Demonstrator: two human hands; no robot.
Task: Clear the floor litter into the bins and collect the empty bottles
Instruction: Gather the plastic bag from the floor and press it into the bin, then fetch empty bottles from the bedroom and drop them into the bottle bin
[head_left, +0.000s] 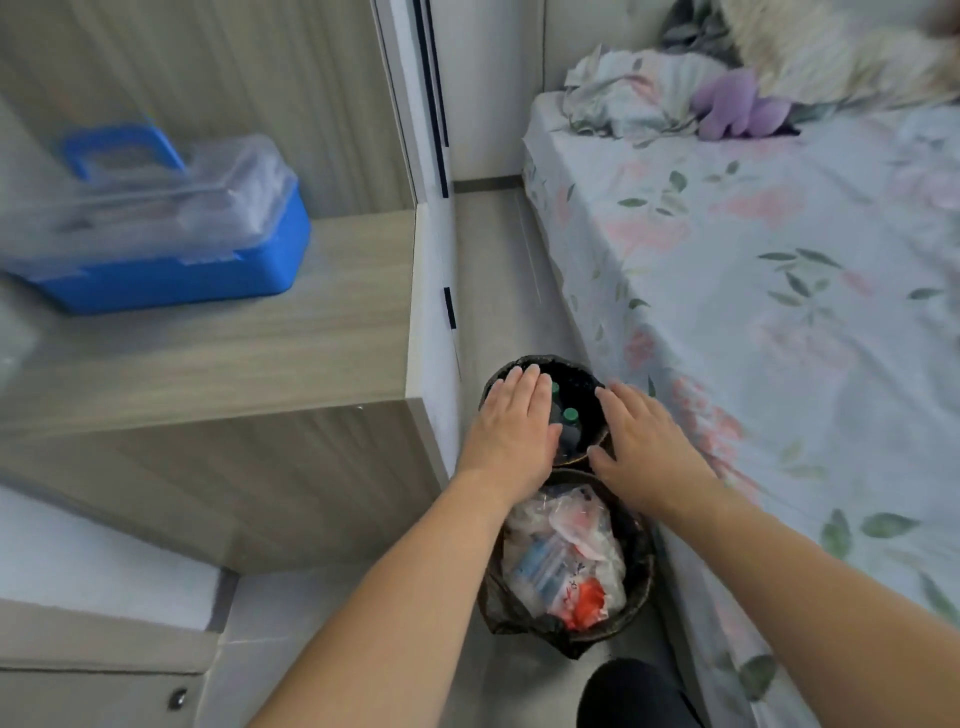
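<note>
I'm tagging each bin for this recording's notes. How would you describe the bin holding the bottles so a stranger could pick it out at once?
Find the bed with the flowered sheet, then the narrow strip of floor between it and the wooden cabinet. Two dark-lined bins stand there in a row. The farther bin, under both open hands, holds green-capped bottles, while the nearer bin is stuffed with plastic bags and wrappers.

Far bin (576, 371): black liner; bottles (570, 415) inside, green caps. Near bin (641, 561): black liner, white/clear plastic litter (563, 561) with red and blue print. Toolbox (171, 260): blue base and handle, clear lid. Cabinet (260, 338): grey woodgrain. Bed sheet (753, 291): pale blue, pink flowers, green leaves. Plush toy (737, 104): purple. Floor (498, 270): light grey.
</note>
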